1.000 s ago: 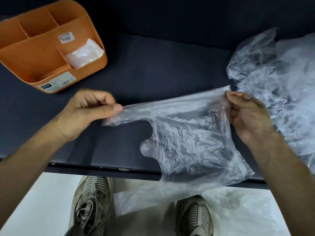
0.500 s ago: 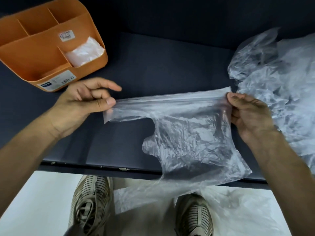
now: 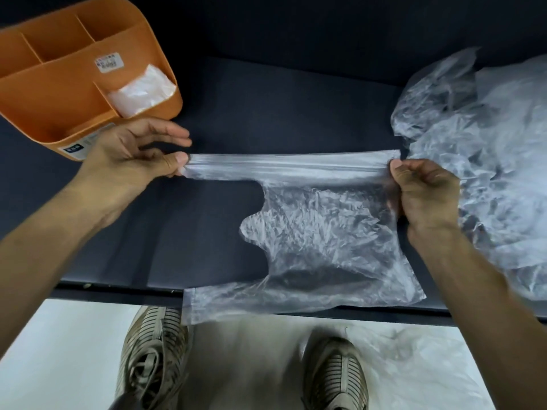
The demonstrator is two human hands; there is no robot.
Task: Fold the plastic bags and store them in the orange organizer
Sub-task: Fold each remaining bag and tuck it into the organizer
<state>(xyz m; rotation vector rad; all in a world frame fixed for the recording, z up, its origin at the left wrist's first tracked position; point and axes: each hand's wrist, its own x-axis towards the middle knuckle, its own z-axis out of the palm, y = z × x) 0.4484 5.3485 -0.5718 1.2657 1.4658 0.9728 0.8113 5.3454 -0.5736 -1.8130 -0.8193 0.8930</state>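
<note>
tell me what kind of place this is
Probably a plain indoor work surface, home or workshop; hard to say which. A person stands at a dark table with an orange organizer, a pile of plastic bags, and pale floor below.

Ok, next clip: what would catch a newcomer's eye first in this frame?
First, the clear plastic bag stretched taut at centre over the dark table, its top edge pinched by the left hand and the right hand. Next, the orange organizer at upper left, with a folded bag in one compartment. At right lies a crumpled pile of bags.
</note>
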